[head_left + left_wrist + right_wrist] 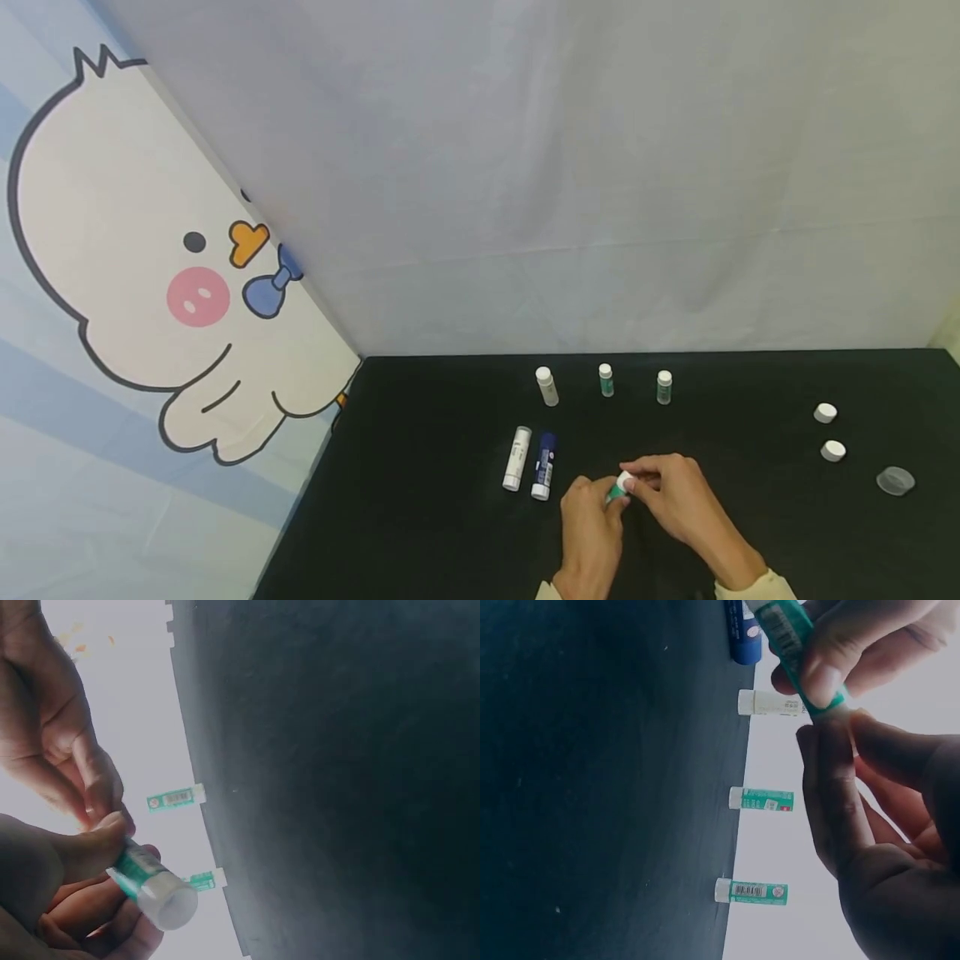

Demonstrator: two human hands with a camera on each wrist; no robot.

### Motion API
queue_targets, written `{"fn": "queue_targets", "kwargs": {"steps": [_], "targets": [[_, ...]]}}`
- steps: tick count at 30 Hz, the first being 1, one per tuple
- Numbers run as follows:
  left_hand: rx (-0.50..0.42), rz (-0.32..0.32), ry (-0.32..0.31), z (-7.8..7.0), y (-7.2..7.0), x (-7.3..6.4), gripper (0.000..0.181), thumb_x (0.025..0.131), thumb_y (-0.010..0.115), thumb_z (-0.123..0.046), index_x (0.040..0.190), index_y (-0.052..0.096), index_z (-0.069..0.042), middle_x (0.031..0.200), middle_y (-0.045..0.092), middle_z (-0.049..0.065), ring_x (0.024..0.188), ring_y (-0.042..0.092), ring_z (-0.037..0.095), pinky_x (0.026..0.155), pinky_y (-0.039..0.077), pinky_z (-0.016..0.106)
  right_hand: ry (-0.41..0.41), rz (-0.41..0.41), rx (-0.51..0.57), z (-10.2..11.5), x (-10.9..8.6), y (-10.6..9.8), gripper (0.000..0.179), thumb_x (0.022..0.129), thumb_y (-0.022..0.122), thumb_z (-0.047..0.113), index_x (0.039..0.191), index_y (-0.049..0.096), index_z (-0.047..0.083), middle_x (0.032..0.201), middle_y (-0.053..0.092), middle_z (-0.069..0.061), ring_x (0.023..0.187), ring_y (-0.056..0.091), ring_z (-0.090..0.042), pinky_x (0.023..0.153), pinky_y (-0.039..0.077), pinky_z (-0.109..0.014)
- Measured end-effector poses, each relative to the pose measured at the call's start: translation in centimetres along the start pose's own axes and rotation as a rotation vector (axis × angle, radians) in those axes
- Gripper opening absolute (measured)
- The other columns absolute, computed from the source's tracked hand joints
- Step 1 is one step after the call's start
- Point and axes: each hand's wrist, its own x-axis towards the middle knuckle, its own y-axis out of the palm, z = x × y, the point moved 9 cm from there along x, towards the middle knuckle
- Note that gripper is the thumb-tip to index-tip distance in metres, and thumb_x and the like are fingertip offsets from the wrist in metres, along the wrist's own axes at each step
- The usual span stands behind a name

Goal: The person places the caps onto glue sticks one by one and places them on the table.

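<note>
We see a green-labelled glue stick [618, 492] held up between both hands, above the near part of the black tabletop [420, 508]. The left hand [592, 525] has thumb and fingers clamped round its green body, while the right hand [678, 497] pinches its white end between thumb and fingers. Just left of the left hand we find a blue glue stick [546, 460] beside a large white glue stick [517, 454]. Farther back, a small white glue stick [548, 388] and two green glue sticks [606, 382] [663, 389] sit spaced in a row. Well off to the right we see two white caps [826, 413] [833, 451] near a translucent round cup [896, 481]. Behind, a pale cloth backdrop [570, 167] meets a cartoon-printed panel [112, 208] at left.
</note>
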Motion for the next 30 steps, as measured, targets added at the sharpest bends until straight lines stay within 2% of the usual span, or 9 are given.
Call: {"fn": "queue_targets", "kwargs": {"steps": [8,13,20,26,30], "targets": [[0.01,-0.005,-0.03,0.2,-0.1,0.5,0.023,0.072,0.094,-0.005,0.092,0.084,-0.007,0.079,0.077,0.002,0.072,0.068,0.013,0.065,0.053,0.025,0.002,-0.03,-0.002,0.1,-0.2,0.0,0.02,0.095,0.075,0.001,0.113,0.078,-0.006,0.11,0.077,-0.024,0.09,0.08,-0.03,0.072,0.063,-0.036],[0.017,-0.003,-0.061,0.7,-0.1,1.0,0.022,0.073,0.094,-0.006,0.093,0.084,-0.008,0.08,0.078,0.002,0.072,0.069,0.015,0.065,0.053,0.027,-0.019,-0.057,-0.02,0.6,0.3,0.1,0.019,0.095,0.074,-0.002,0.112,0.078,-0.007,0.109,0.078,-0.023,0.091,0.079,-0.032,0.073,0.063,-0.038],[0.041,-0.009,-0.109,1.7,-0.2,1.1,0.021,0.075,0.093,-0.008,0.094,0.082,-0.008,0.08,0.077,0.003,0.072,0.069,0.018,0.066,0.053,0.031,-0.002,-0.109,-0.018,0.8,1.0,0.7,0.019,0.094,0.073,-0.003,0.113,0.078,-0.006,0.108,0.077,-0.023,0.091,0.079,-0.033,0.077,0.063,-0.043],[0.032,0.013,-0.145,2.3,-0.1,1.2,0.023,0.078,0.09,-0.003,0.099,0.081,-0.006,0.083,0.077,0.006,0.075,0.07,0.022,0.067,0.054,0.034,0.008,-0.128,-0.029,1.2,1.9,1.2,0.018,0.094,0.074,-0.002,0.111,0.078,-0.005,0.104,0.078,-0.022,0.089,0.078,-0.032,0.076,0.063,-0.046],[0.009,0.003,-0.133,2.4,-0.3,1.4,0.025,0.076,0.087,0.005,0.099,0.08,-0.004,0.085,0.077,0.008,0.078,0.073,0.024,0.068,0.056,0.037,0.009,-0.145,-0.035,1.3,2.4,1.3,0.017,0.093,0.075,-0.002,0.109,0.078,-0.005,0.102,0.079,-0.02,0.087,0.079,-0.032,0.075,0.062,-0.047]]}}
